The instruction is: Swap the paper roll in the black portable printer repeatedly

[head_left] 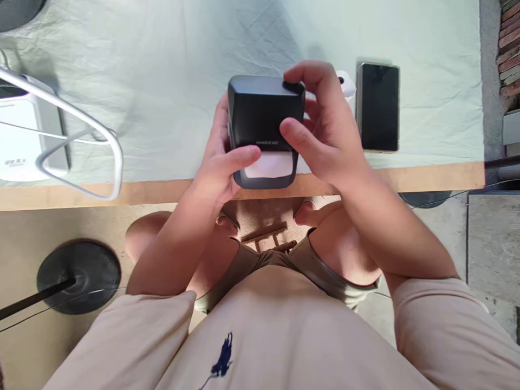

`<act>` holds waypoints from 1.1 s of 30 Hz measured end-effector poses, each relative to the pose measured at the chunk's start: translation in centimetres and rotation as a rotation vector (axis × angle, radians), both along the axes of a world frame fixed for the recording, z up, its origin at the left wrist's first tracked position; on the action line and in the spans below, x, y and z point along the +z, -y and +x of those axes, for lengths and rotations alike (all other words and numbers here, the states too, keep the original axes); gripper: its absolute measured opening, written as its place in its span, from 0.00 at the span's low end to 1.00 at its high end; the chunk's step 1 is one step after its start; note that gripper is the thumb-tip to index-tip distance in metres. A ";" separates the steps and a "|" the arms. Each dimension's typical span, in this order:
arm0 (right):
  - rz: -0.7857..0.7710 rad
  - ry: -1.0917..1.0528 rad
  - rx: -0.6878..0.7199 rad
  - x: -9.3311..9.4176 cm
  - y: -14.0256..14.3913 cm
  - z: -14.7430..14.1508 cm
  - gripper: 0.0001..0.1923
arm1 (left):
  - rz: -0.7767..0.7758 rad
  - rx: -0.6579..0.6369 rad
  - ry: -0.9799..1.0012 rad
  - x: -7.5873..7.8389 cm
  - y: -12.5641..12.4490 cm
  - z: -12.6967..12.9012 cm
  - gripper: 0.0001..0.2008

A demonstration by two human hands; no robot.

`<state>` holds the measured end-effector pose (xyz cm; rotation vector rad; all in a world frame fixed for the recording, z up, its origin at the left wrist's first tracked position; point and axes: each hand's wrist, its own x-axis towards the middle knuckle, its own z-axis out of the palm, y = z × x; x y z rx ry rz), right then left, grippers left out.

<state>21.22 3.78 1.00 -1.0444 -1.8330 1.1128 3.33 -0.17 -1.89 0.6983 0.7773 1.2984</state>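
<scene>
A black label printer (264, 116) with small "NIIMBOT" lettering is held up over the table's front edge. White label paper (268, 164) shows at its lower end. My left hand (225, 157) grips the printer's left side, thumb lying across the front near the paper. On the other side my right hand (325, 122) holds it too, its thumb on the front face and its index finger on the top right corner. The remaining right fingers are partly hidden behind. Just beyond my right hand lies a small white roll (345, 85), partly covered by it.
A phone-like dark device (379, 106) lies right on the pale cloth (170, 65). At left are a white box-shaped device (24, 141) and a bent white tube frame (117, 162) with a cable. A round black stand base (79, 276) stands on the floor.
</scene>
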 end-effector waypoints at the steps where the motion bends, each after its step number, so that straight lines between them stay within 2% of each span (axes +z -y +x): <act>1: -0.033 -0.024 0.042 0.1 0.2 -0.1 0.19 | -0.002 -0.004 0.008 0.0 0.0 0.1 0.28; 3: -0.063 -0.084 0.090 0.1 0.3 -0.2 0.23 | -0.025 0.004 -0.008 -0.1 0.0 0.2 0.21; 5: -0.116 -0.101 0.072 0.0 0.2 -0.2 0.28 | -0.039 0.019 -0.036 0.0 0.0 0.3 0.16; 8: -0.148 -0.126 0.071 -0.1 0.1 -0.1 0.28 | -0.028 0.022 -0.051 0.2 0.2 0.3 0.13; 13: -0.129 -0.156 0.087 -0.4 -0.1 0.2 0.23 | -0.021 -0.033 -0.039 0.1 0.0 0.1 0.15; 16: -0.068 -0.136 0.066 -0.7 -0.3 0.5 0.18 | -0.051 -0.069 -0.028 -0.4 -0.4 0.2 0.20; 19: 0.021 -0.133 0.021 -0.8 -0.6 1.0 0.15 | -0.078 -0.023 -0.005 -0.5 -0.7 0.5 0.19; 23: -0.002 -0.145 0.086 -0.5 -0.8 1.4 0.21 | -0.093 0.111 -0.020 -0.1 -0.7 0.7 0.15; 26: -0.060 -0.079 0.122 -0.3 -0.9 1.6 0.31 | -0.093 0.143 0.011 0.3 -0.8 0.6 0.18; 29: -0.026 -0.028 0.180 -0.2 -0.9 1.9 0.37 | -0.084 0.160 0.048 0.1 -1.0 0.5 0.21; 31: 0.030 -0.001 0.179 0.0 -1.0 2.1 0.37 | -0.090 0.161 0.056 -0.1 -1.2 0.5 0.21; 33: 0.128 0.021 0.082 0.4 -1.0 2.1 0.33 | -0.111 0.154 0.070 -0.1 -1.3 0.6 0.20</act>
